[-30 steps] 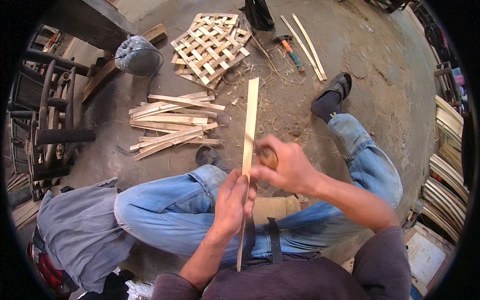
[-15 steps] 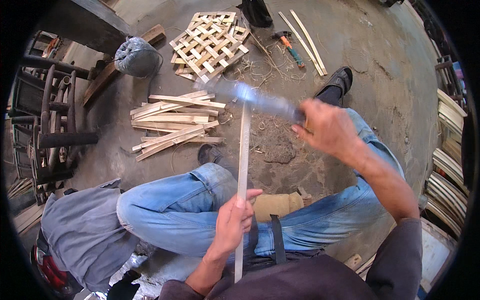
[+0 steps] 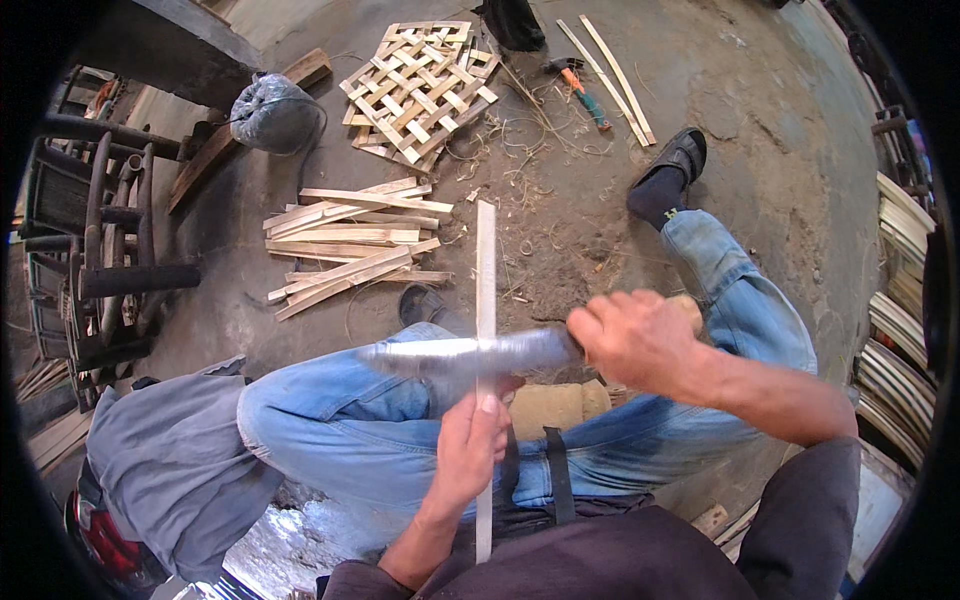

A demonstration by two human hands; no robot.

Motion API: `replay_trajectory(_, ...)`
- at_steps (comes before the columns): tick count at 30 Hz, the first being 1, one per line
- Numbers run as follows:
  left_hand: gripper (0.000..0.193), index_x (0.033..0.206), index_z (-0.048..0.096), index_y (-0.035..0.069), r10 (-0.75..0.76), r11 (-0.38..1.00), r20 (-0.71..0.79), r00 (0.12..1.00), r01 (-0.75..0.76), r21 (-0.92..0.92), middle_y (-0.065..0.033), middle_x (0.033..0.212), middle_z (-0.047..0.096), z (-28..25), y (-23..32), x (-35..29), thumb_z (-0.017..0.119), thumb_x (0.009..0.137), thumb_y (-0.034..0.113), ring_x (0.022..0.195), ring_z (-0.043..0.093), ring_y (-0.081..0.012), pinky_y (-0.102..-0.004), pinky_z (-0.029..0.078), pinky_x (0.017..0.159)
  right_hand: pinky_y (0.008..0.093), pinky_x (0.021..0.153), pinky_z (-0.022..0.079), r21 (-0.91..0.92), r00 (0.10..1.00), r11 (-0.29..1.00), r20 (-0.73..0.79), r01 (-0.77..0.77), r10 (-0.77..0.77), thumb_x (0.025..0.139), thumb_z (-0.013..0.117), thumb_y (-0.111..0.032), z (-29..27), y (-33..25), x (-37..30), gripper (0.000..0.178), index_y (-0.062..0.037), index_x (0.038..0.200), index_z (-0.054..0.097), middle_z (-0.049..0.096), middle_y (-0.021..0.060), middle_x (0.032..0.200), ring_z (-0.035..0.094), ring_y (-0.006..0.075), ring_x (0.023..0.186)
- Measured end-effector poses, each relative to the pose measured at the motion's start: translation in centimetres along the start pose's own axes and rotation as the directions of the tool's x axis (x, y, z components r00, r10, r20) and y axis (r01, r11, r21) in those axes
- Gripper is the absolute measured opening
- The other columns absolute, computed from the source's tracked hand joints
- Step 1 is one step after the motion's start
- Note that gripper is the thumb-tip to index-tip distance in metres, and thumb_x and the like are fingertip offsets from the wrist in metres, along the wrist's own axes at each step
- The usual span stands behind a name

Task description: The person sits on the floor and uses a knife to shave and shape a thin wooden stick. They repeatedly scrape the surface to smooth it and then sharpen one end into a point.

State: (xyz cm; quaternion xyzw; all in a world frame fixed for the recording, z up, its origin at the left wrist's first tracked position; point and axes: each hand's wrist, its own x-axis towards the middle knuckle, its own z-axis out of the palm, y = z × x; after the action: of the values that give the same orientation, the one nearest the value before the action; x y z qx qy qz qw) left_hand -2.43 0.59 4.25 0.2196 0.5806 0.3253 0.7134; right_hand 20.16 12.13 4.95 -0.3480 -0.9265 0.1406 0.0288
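My left hand (image 3: 470, 450) is closed around a long pale wooden strip (image 3: 486, 270), likely split bamboo, which stands up and down in front of me between my legs. In my right hand (image 3: 640, 340) is a large knife (image 3: 520, 349), gripped by its wooden handle (image 3: 687, 313). The blade is blurred by motion and lies across the strip, just above my left hand. Whether its edge bites into the strip I cannot tell. Beneath the blade, between my thighs, sits a tan block or padded piece (image 3: 557, 412), partly hidden.
A pile of short strips (image 3: 350, 240) lies ahead on the left, with woven lattice panels (image 3: 415, 95) beyond. A hammer (image 3: 583, 95) and two long strips (image 3: 615, 80) lie farther off. Dark metal frames (image 3: 110, 220) stand left; strip bundles (image 3: 895, 370) are stacked right.
The knife has come down along the strip toward me, from near its far end to just above my left hand. My left hand still holds the strip in about the same place.
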Motion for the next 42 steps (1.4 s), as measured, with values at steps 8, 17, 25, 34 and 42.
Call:
replay_trajectory(8, 0.040, 0.123, 0.053, -0.001, 0.093, 0.995, -0.048, 0.995, -0.092, 0.026, 0.0071, 0.071, 0.035, 0.7, 0.3, 0.1, 0.044, 0.105, 0.033, 0.053, 0.031, -0.0012, -0.0187, 0.026, 0.044, 0.0387, 0.054, 0.055, 0.012, 0.981, 0.982, -0.021, -0.190, 0.191, 0.080, 0.060, -0.014, -0.1, 0.5, 0.8, 0.011, -0.0072, 0.086, 0.053, 0.061, 0.0090, 0.070, 0.068, 0.0263, 0.063)
replay_trajectory(17, 0.041, 0.132, 0.053, 0.002, 0.066, 0.992, 0.022, 0.998, -0.068, 0.105, 0.0069, 0.073, 0.041, 0.8, 0.0, -0.2, 0.040, 0.106, 0.030, 0.055, 0.035, -0.0001, -0.0182, 0.030, 0.046, 0.0436, 0.056, 0.056, 0.019, 0.980, 0.983, 0.085, -0.182, 0.180, 0.086, 0.058, -0.014, -1.4, 1.2, 0.9, 0.013, -0.0041, 0.091, 0.053, 0.065, 0.0146, 0.078, 0.069, 0.0340, 0.067)
replay_trajectory(25, 0.050, 0.131, 0.052, -0.002, 0.070, 0.994, 0.053, 0.996, -0.074, 0.077, 0.0076, 0.068, 0.035, 0.7, 0.2, -0.1, 0.040, 0.105, 0.039, 0.053, 0.032, -0.0011, -0.0183, 0.028, 0.044, 0.0481, 0.059, 0.055, 0.107, 0.984, 0.978, 0.022, -0.180, 0.178, 0.084, 0.058, -0.011, -1.4, 3.0, 2.7, 0.013, -0.0012, 0.088, 0.052, 0.066, 0.0210, 0.075, 0.068, 0.0383, 0.069)
replay_trajectory(34, 0.039, 0.138, 0.039, 0.004, 0.016, 0.993, 0.042, 0.999, -0.011, -0.117, -0.0029, 0.078, 0.054, -0.7, 3.0, 5.4, 0.036, 0.103, 0.020, 0.058, 0.046, -0.0061, -0.0214, 0.038, 0.046, 0.0497, 0.060, 0.054, 0.176, 0.968, 0.968, -0.143, -0.179, 0.205, 0.083, 0.057, -0.010, 0.7, 5.0, 4.3, 0.010, -0.0014, 0.087, 0.053, 0.064, 0.0204, 0.076, 0.066, 0.0405, 0.071)
replay_trajectory(42, 0.030, 0.117, 0.050, 0.003, 0.034, 0.998, 0.128, 0.991, -0.026, -0.061, -0.0010, 0.073, 0.051, -0.8, 1.2, 2.6, 0.041, 0.105, 0.029, 0.053, 0.042, -0.0042, -0.0189, 0.035, 0.045, 0.0466, 0.058, 0.055, 0.304, 0.899, 0.889, -0.167, -0.343, 0.404, 0.083, 0.067, -0.017, 1.6, 6.1, 4.0, 0.022, -0.0024, 0.092, 0.054, 0.066, 0.0166, 0.078, 0.068, 0.0373, 0.068)
